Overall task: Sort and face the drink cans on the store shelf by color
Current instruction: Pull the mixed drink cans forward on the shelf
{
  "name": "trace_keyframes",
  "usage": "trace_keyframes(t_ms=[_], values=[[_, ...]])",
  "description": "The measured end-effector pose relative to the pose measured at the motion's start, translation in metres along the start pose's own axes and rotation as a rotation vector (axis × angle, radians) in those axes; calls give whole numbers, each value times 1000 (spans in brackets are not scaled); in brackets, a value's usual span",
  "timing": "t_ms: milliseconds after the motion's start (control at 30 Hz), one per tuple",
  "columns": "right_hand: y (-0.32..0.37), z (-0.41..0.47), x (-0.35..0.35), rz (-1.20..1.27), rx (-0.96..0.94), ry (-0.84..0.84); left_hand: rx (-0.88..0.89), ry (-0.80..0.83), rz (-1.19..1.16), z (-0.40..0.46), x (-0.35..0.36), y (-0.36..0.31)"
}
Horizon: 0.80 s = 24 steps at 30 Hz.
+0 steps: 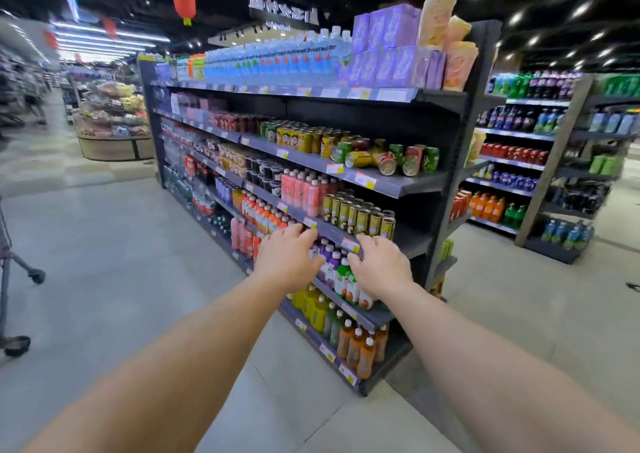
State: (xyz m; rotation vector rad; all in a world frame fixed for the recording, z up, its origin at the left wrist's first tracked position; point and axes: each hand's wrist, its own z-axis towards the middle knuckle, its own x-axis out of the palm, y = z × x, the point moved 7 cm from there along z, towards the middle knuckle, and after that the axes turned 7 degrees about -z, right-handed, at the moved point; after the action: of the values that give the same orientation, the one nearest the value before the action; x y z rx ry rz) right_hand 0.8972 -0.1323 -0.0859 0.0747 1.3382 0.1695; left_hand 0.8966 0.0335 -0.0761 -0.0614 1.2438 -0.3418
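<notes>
Head view: both arms reach toward the store shelf [408, 185], left hand [285, 256] and right hand [381, 267] loosely spread, fingers holding nothing. Red, green and gold cans [384, 158] lie tipped at the shelf's right end; a careless nudge could roll them off the edge.

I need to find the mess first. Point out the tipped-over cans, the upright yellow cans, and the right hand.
tipped-over cans [384, 162]: head view, on the end of a red can lying on its side.
upright yellow cans [292, 139]: head view, on the front label of one can.
right hand [382, 267]: head view, on the back of the hand.
</notes>
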Motion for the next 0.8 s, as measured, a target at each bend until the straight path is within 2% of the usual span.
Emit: trace_keyframes(t_ms=[233,600,800], values=[[2,132,34,1,21,-6,17,16,6,133,46,52],[18,317,72,-19,250,-79,287,43,-56,340,84,114],[9,381,78,-60,345,-104,339,47,-124,419,108,129]])
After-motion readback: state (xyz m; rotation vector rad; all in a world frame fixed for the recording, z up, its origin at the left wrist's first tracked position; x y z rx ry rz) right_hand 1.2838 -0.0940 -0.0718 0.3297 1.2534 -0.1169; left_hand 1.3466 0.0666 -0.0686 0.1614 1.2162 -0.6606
